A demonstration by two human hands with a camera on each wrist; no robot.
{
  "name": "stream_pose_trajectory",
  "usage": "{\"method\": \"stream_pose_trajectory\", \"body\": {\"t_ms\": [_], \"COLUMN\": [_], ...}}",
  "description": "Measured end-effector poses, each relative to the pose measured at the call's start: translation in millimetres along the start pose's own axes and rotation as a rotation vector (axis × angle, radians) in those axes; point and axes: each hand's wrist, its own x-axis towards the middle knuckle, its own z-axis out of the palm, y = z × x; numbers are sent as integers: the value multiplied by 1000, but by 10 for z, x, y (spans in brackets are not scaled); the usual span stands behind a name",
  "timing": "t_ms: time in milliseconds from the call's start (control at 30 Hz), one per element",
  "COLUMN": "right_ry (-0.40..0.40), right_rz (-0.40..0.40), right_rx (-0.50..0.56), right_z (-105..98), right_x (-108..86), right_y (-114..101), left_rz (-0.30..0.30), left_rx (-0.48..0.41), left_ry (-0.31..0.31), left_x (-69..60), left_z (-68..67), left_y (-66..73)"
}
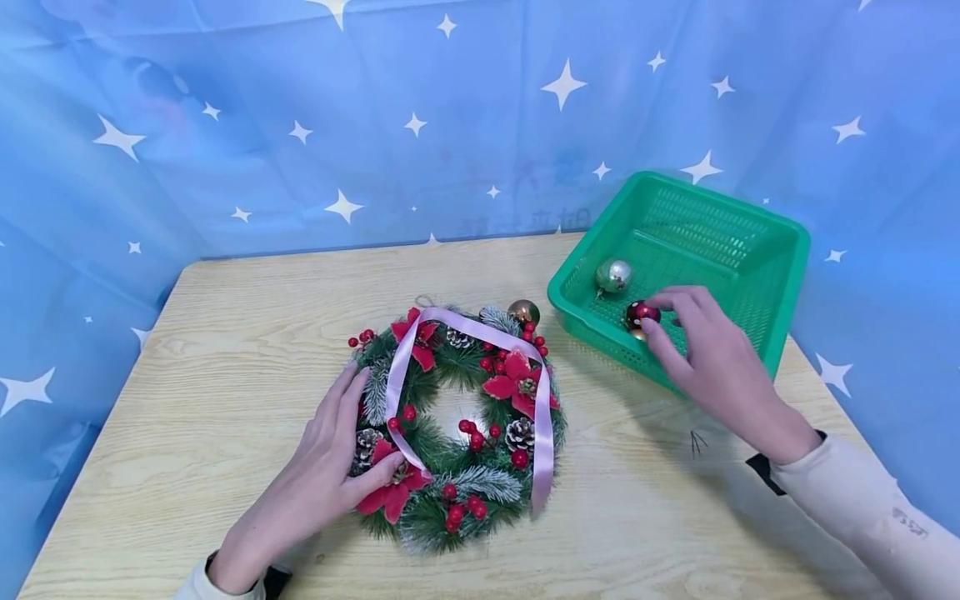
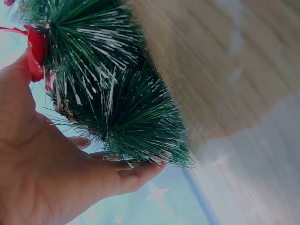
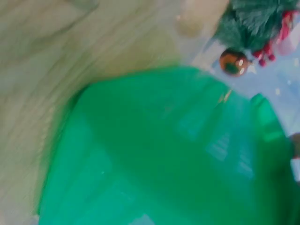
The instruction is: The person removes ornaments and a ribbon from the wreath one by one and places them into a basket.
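A green wreath [image 1: 480, 483] with red flowers, berries and pine cones lies on the table, a pink ribbon [image 1: 542, 450] draped over it. My left hand [image 1: 307, 475] grips its left side, thumb on a red flower. The left wrist view shows fingers of that hand [image 2: 61, 168] curled round the outer edge of the wreath [image 2: 108, 89]. Over the green basket [image 1: 678, 250], my right hand [image 1: 712, 367] pinches a dark red ball [image 1: 642, 314] between thumb and fingers. Part of a gold ball [image 1: 638, 334] shows just under it. The right wrist view is blurred.
A silver ball [image 1: 613, 275] lies inside the basket, left of centre. At the wreath's upper right sits a gold-brown ball [image 1: 523, 312], also visible in the right wrist view [image 3: 233, 62]. A blue curtain with white stars [image 1: 450, 125] hangs behind the wooden table [image 1: 247, 333].
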Motion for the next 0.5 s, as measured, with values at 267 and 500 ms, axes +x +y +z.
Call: {"method": "stream_pose_trajectory", "body": {"t_ms": [267,500], "right_ry": [161,-187], "right_rz": [-418,-409], "right_rx": [94,168], "right_z": [240,394], "right_x": [-39,-139], "right_y": [-297,-456], "left_rz": [22,45], "left_rx": [-8,-36], "left_ry": [-26,-57], "left_x": [23,63], "left_z": [-41,-78], "left_y": [-52,-69]}}
